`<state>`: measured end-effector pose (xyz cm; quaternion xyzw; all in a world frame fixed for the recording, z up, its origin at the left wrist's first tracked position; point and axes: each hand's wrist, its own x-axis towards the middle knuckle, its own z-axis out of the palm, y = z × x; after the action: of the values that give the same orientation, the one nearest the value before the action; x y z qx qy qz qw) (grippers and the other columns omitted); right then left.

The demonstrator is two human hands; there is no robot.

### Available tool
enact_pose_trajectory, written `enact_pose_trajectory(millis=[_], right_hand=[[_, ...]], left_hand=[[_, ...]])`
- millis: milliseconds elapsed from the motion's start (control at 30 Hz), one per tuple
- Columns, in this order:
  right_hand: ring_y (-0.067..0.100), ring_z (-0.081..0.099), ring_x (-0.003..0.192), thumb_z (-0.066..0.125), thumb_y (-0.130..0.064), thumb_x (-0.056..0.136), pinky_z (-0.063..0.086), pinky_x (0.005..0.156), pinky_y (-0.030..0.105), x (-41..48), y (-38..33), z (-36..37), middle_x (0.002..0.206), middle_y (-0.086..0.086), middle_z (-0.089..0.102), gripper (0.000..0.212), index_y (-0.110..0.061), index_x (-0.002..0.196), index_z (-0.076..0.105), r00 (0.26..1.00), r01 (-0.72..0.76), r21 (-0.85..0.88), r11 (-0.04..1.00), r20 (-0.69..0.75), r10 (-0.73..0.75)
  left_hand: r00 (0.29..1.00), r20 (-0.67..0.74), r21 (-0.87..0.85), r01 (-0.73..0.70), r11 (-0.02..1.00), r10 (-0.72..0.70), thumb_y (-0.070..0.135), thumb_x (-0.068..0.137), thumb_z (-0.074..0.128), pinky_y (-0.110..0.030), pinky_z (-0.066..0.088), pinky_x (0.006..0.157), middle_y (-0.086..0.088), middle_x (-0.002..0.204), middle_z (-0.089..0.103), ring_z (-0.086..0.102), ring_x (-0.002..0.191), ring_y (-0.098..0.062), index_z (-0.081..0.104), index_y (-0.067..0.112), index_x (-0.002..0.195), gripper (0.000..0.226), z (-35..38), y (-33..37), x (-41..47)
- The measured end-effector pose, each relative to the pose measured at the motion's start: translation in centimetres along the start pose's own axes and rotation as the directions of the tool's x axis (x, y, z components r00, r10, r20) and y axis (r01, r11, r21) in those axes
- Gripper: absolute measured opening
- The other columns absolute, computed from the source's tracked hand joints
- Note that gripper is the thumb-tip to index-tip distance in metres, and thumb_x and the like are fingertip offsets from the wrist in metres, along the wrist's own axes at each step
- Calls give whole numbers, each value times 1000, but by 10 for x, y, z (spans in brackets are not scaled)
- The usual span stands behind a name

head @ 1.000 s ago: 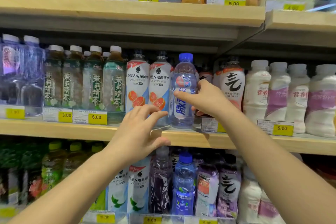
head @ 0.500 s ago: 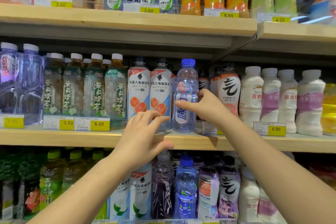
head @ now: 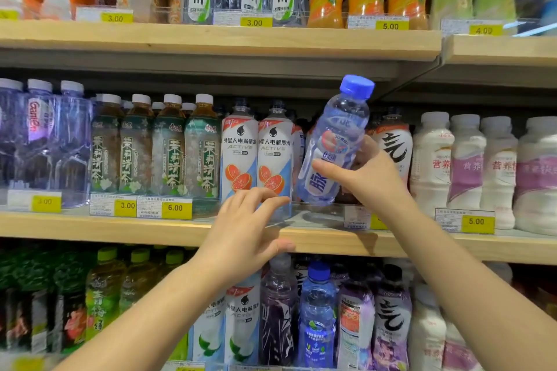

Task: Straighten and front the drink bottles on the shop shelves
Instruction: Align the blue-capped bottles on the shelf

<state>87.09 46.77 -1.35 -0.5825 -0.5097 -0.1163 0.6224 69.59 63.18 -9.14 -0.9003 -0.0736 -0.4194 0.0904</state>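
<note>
Left hand (head: 241,229), nearest: grip released. The fingers are loosely bent over the clear front rail and the thumb rests on the wooden edge of the middle shelf (head: 90,229). It holds nothing.

Right hand (head: 372,181), at 2 o'clock from the left: grip grasping the blue-capped bottle (head: 334,135) round its lower label, thumb across the front.

The bottle is tilted, cap toward 1 o'clock and base low behind the rail. Cannot tell whether the base touches the shelf.

At the bottle's 9 o'clock, two grapefruit-label bottles (head: 239,156) stand upright, labels forward. Further toward 9 o'clock is a row of tea bottles (head: 168,153).

At its 3 o'clock, partly behind the right hand, is a white bottle with a black brush mark (head: 394,144), then milky white bottles (head: 467,166).
</note>
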Motion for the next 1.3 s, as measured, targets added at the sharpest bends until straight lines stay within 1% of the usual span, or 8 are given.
enact_pose_trajectory(millis=[167,333,500,633,733,967,1133,1300], right_hand=[[2,71,105,92,-53,64,61,88,36,2,-23,-4,113,-16,75,67,-34,123,65,999,51,84,995,10,-52],[-6,71,92,91,-56,64,58,67,14,-3,-37,2,101,-26,75,57,-39,113,67,993,46,123,991,105,-59],[0,74,89,92,-46,68,56,63,13,-9,-47,28,98,-18,78,54,-31,114,69,983,0,195,981,178,-35],[1,75,90,90,-55,66,61,64,24,-14,-60,54,101,-19,77,59,-34,116,67,982,-15,183,983,186,-20],[0,74,86,86,-62,63,53,52,17,-23,-74,82,99,-22,77,58,-38,113,68,981,-13,159,987,193,-19],[-3,73,82,88,-55,68,45,47,14,-54,-102,173,101,-22,77,53,-40,116,69,978,-86,214,973,204,41],[-3,73,76,87,-47,63,45,45,14,-66,-116,242,95,-17,78,55,-29,113,72,972,-149,239,960,215,97],[3,74,78,89,-49,65,46,48,13,-66,-129,296,102,-13,78,53,-33,113,72,966,-182,239,954,226,127]], left_hand=[[997,73,38,-23,999,20,72,85,49,-37,33,111,9,141,37,34,131,-14,33,33,151,78,-7,-1,1],[990,129,97,-60,993,47,69,86,50,-36,34,114,5,149,30,30,138,-17,26,29,154,82,-21,-23,-10],[995,97,131,-2,991,-11,65,84,61,-34,34,115,4,147,33,31,138,-18,33,26,152,84,-33,-45,-27],[994,99,146,30,989,-45,65,83,62,-30,32,114,7,146,32,31,137,-14,31,29,153,84,-48,-75,-43],[992,91,158,72,985,-87,68,82,60,-36,38,113,8,145,31,33,135,-14,29,34,151,82,-61,-106,-62],[988,64,197,127,972,-143,49,82,74,-46,50,98,-11,135,50,55,120,-33,50,14,142,73,-99,-191,-107],[988,97,149,104,983,-119,47,84,74,-39,39,111,-6,146,39,41,133,-26,39,17,150,80,-123,-243,-132],[981,129,142,124,982,-143,55,90,62,-38,36,113,6,153,27,30,140,-17,27,27,154,79,-144,-287,-155]])
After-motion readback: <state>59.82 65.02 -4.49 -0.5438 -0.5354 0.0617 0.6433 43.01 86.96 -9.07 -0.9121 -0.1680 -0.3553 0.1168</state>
